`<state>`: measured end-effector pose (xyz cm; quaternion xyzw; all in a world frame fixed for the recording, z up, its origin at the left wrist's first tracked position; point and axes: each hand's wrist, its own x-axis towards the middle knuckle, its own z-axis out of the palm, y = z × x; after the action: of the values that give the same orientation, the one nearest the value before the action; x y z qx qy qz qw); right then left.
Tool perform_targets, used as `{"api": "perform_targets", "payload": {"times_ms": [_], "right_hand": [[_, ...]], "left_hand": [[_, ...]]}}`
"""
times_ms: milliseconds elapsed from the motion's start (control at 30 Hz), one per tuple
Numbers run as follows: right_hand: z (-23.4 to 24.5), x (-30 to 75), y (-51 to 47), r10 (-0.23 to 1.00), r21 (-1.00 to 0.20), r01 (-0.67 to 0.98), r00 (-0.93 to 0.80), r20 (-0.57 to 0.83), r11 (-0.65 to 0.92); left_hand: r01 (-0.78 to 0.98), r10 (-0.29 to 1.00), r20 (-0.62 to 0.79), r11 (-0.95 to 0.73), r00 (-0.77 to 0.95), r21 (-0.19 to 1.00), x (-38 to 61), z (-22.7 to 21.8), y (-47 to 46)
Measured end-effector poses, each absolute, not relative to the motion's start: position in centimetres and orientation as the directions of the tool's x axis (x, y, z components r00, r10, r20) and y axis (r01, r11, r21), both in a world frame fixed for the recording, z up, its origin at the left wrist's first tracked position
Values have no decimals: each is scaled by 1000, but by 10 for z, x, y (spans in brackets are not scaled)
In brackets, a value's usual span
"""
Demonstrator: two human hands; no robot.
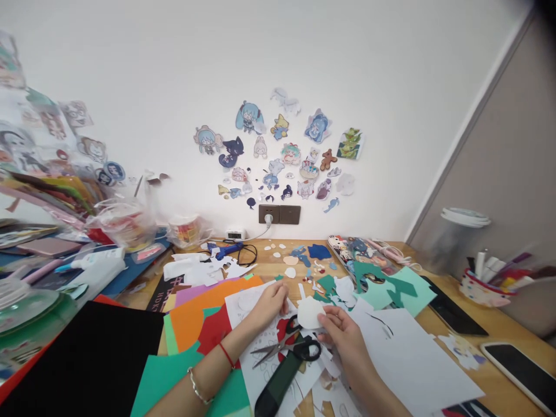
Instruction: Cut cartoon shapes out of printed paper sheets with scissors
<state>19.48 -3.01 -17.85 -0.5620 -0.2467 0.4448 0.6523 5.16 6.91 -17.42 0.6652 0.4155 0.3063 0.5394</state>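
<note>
The right hand [343, 333] is pinching a white cut-out [310, 313] at the near middle of the desk. The left hand [271, 302] is resting just left of it with loose fingers. Cutting seems paused, and more trimming is calling for the scissors [284, 343] lying between the hands.

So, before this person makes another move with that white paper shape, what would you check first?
1. Grip on the white cutout: the right hand pinches its right edge. Ok.
2. Left hand off the blades: it rests on a white sheet, beyond the scissors. Ok.
3. Scissors: lying loose on the papers, not held. The blades look slightly apart, with the tips pointing toward the left wrist. Not ok.
4. Whether the left fingers touch the cutout: cannot tell.
5. Phone: flat near the desk's front right edge, apart from the papers. Ok.
</note>
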Motion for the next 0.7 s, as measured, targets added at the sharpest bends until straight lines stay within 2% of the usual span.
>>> {"api": "perform_targets", "payload": {"times_ms": [200, 467, 700], "right_hand": [[-176, 193, -31, 852, -953, -302, 496, -169, -14], [-177, 193, -31, 859, -956, -292, 485, -165, -18], [-183, 198, -29, 868, -961, -275, 471, -159, -27]], "left_hand": [[211, 878, -27, -84, 477, 974, 51, -172, 69], [228, 790, -3, -173, 613, 958, 51, -176, 68], [243, 800, 46, -236, 598, 941, 47, -173, 70]]}}
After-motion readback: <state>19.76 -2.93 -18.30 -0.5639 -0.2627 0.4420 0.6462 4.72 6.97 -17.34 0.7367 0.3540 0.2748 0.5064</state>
